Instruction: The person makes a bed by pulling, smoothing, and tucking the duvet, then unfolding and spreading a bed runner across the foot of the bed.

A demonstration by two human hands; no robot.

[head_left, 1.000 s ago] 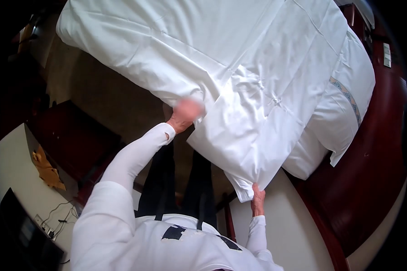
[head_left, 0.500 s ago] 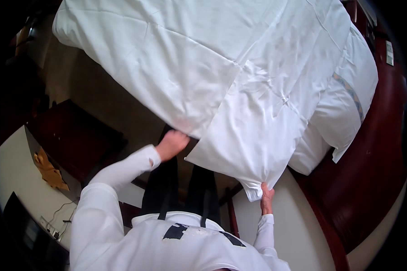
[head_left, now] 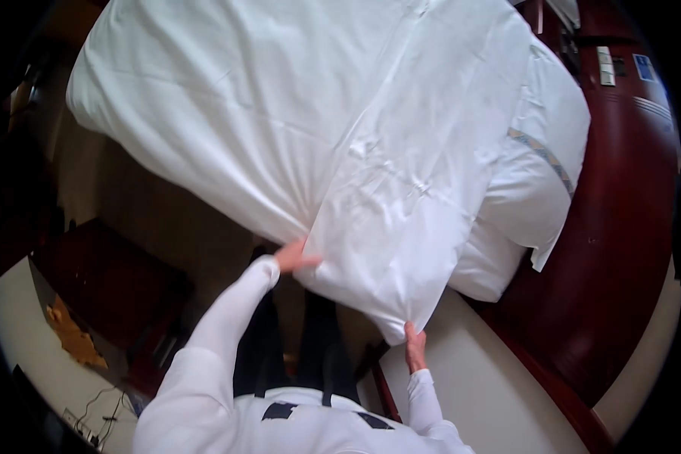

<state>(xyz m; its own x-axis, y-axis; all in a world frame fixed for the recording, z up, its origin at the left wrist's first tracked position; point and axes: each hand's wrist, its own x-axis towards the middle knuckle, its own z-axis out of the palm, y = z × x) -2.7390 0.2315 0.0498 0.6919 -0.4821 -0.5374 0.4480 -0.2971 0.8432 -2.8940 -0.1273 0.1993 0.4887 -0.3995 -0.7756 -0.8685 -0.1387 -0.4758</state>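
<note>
White bedding point(head_left: 280, 106) covers the bed, with a folded-back flap point(head_left: 378, 242) hanging over its near side. My left hand point(head_left: 298, 257) is at the left edge of this flap, its fingers slightly blurred and spread against the cloth. Lower right, my right hand point(head_left: 415, 348) grips the flap's near corner, and folds run up from the fingers. Small puckers show in the cloth above the flap. White pillows point(head_left: 507, 197), one with a patterned band, lie to the right of the flap.
A dark red headboard point(head_left: 598, 250) stands at the right. Below my right hand is a pale surface point(head_left: 469, 378). On the left are a dark red piece of furniture point(head_left: 106, 280), a brown crumpled item point(head_left: 74, 333) and cables point(head_left: 102, 416) by the wall.
My left hand has moved from the bed's side onto the flap's left edge and opened. My right hand keeps its hold on the corner, and the view has shifted slightly.
</note>
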